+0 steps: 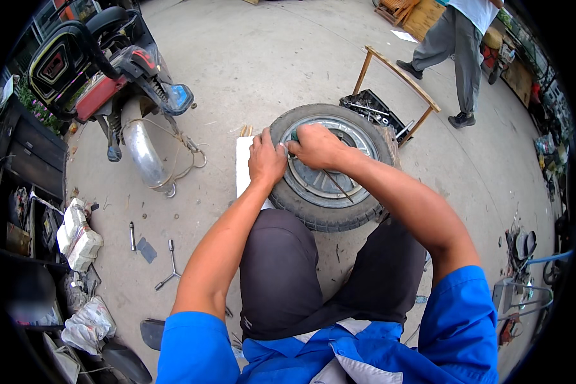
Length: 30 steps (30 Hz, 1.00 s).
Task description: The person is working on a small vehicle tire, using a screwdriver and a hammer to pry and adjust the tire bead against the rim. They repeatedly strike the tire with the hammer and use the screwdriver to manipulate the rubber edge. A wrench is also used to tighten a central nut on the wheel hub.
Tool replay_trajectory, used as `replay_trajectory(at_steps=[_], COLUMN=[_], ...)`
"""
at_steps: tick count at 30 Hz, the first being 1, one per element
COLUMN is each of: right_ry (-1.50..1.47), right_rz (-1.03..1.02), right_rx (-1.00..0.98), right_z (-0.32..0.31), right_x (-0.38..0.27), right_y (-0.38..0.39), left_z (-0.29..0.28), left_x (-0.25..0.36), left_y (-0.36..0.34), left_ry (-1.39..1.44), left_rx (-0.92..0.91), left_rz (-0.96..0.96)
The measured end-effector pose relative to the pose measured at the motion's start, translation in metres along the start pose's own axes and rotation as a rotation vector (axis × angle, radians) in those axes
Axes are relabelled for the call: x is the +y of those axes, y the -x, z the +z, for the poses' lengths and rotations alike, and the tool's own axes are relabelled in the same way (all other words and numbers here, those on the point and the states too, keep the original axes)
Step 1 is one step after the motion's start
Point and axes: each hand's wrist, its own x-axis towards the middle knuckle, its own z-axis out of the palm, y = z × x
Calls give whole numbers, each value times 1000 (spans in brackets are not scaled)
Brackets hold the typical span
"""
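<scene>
While the wheel [310,179] lies flat before your knees, both hands meet at its upper left.
Your right hand [317,146] is closed around a green handle [294,136]; your left hand [267,159] touches the tyre [326,222] (whether it grips anything, I cannot tell).

I get only a sliver of the green handle [294,135]; the right hand [317,146] covers the rest. What the fingertips of the left hand [267,157] meet, I can't tell. The right forearm [400,192] blocks my view of part of the wheel [310,177], which itself hides the near side of the tool crate [347,101]. Far right, the top edge cuts off a walking person [454,41]. Near left, one patch [31,291] is blurred.
</scene>
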Motion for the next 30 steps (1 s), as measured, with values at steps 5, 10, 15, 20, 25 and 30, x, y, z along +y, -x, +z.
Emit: replay_trajectory(at_steps=[5, 10, 15, 20, 25, 30], right_ry=[-15, -3, 40, 56, -130, -150], right_rz=[5, -22, -66, -89, 88, 108], right_rx=[21, 43, -18, -22, -78, 180], right_z=[3, 7, 3, 2, 4, 32], right_x=[2, 5, 4, 2, 2, -2], right_y=[-2, -1, 0, -2, -13, -4], left_z=[0, 0, -2, -3, 1, -3], left_x=[3, 1, 3, 3, 0, 4], left_y=[-1, 0, 0, -1, -1, -1], left_ry=[-1, -7, -5, -4, 3, 10], left_rx=[-26, 10, -21, -31, 18, -35], left_rz=[-17, 2, -15, -22, 1, -23])
